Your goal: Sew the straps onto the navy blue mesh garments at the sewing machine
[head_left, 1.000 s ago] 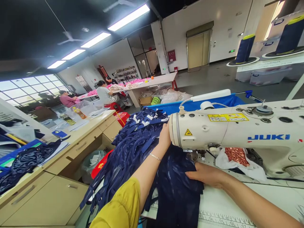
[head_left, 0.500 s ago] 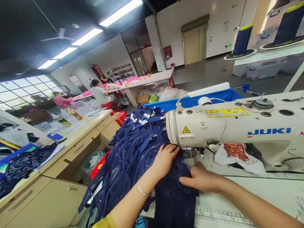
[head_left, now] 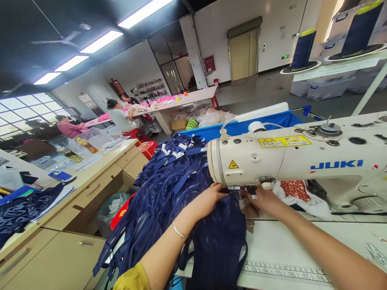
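A cream JUKI sewing machine (head_left: 302, 161) stands on a white table (head_left: 290, 249). A dark navy fabric piece (head_left: 217, 237) lies under its needle end and hangs over the front edge. My left hand (head_left: 205, 199) rests flat on this fabric, fingertips just left of the presser foot. My right hand (head_left: 263, 198) reaches under the machine head to the presser foot, fingers curled at the fabric's edge; what they grip is hidden. A big heap of navy strips (head_left: 169, 177) lies to the left, behind my left hand.
A red patterned cloth on white fabric (head_left: 294, 191) sits under the machine arm. A blue bin (head_left: 272, 123) stands behind it. A beige desk with drawers (head_left: 75, 197) is at left. Other people sit at far tables (head_left: 181, 100). Two navy thread cones (head_left: 302, 50) stand at right.
My left hand came down from the machine head onto the fabric beside the presser foot. My right hand slid forward from the fabric's near part to under the machine head.
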Demonstrator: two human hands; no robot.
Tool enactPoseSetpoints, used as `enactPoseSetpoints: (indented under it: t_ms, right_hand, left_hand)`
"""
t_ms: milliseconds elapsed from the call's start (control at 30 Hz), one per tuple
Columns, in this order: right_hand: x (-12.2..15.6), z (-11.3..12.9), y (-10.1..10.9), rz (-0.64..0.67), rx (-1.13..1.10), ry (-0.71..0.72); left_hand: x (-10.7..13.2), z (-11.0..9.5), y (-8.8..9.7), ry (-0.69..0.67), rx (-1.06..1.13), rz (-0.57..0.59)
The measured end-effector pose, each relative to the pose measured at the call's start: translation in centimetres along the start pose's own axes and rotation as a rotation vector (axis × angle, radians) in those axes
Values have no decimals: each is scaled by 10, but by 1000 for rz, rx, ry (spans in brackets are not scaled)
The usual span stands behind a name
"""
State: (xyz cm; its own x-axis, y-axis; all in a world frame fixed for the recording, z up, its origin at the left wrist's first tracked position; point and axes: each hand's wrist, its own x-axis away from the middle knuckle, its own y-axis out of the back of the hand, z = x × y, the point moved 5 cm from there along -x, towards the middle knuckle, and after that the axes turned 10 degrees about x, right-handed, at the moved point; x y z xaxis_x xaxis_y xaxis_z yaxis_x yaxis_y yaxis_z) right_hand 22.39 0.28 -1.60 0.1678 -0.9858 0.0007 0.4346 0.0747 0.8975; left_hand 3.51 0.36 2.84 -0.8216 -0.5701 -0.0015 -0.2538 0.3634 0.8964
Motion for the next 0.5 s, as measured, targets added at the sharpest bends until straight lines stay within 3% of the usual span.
enactPoseSetpoints:
  t_ms: [167, 367, 500]
  right_hand:
    - [-1, 13, -23, -104, 50, 138]
    - [1, 10, -33, -169, 91, 221]
    - [7, 9, -30, -280, 122, 299]
  left_hand:
    - [10, -3, -1, -70, -93, 10]
    - [4, -11, -20, 135, -426, 23]
    - [3, -19, -22, 182, -451, 80]
